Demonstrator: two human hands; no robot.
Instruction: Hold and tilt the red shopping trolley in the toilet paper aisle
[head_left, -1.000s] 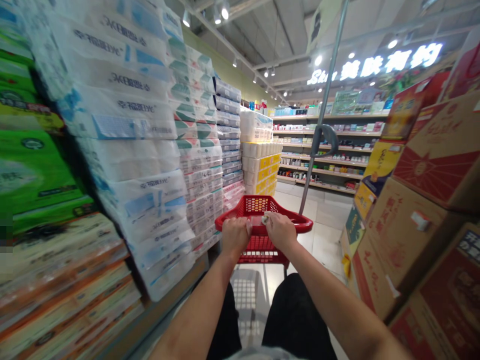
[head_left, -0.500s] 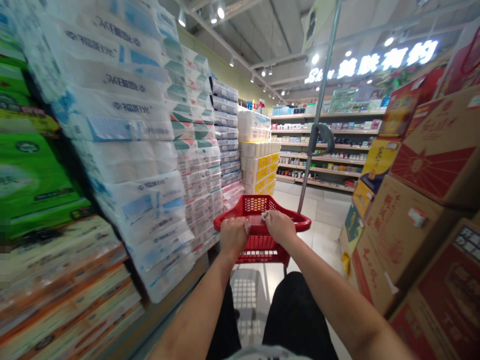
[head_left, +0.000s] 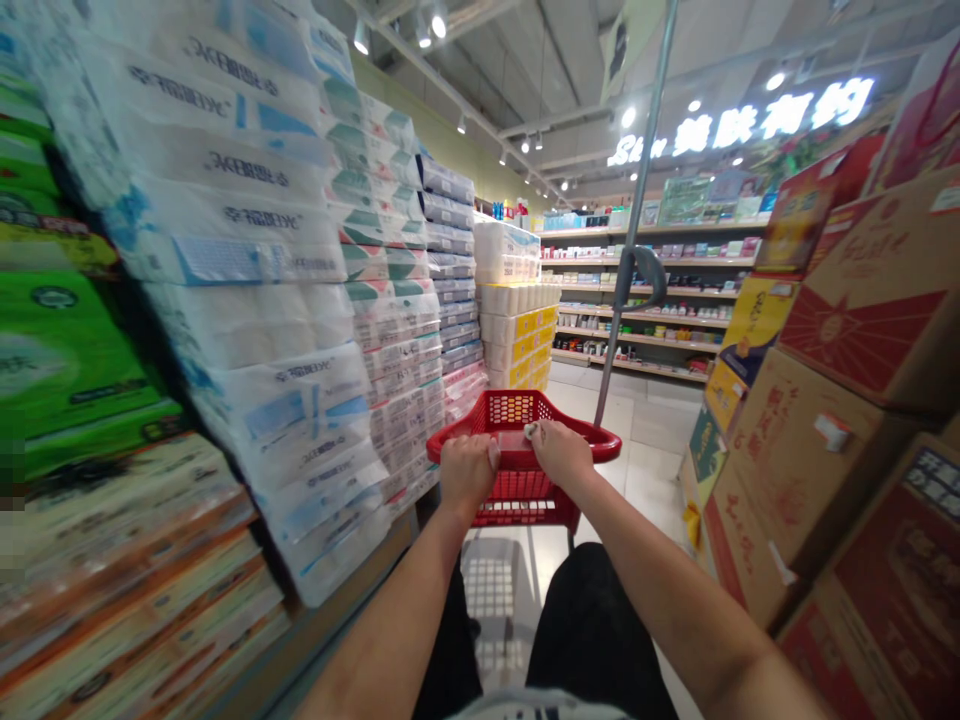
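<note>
A red plastic shopping cart point(head_left: 517, 410) stands in front of me in a shop aisle. My left hand point(head_left: 466, 470) is closed round the near handle rim on the left. My right hand point(head_left: 559, 452) is closed round the same rim just to the right, thumb on top. A grey metal pole point(head_left: 637, 200) with a hook rises from the cart's far right corner. The basket looks empty as far as I can see.
Tall stacks of wrapped paper rolls point(head_left: 285, 300) line the left side. Brown and red cartons point(head_left: 847, 400) are piled on the right. Shelves of small goods point(head_left: 660, 300) cross the far end. Pale floor tiles point(head_left: 645, 450) run ahead between them.
The view has shifted slightly forward along the aisle, with the cart a touch higher and further left in the picture. Both hands keep the same grip.
</note>
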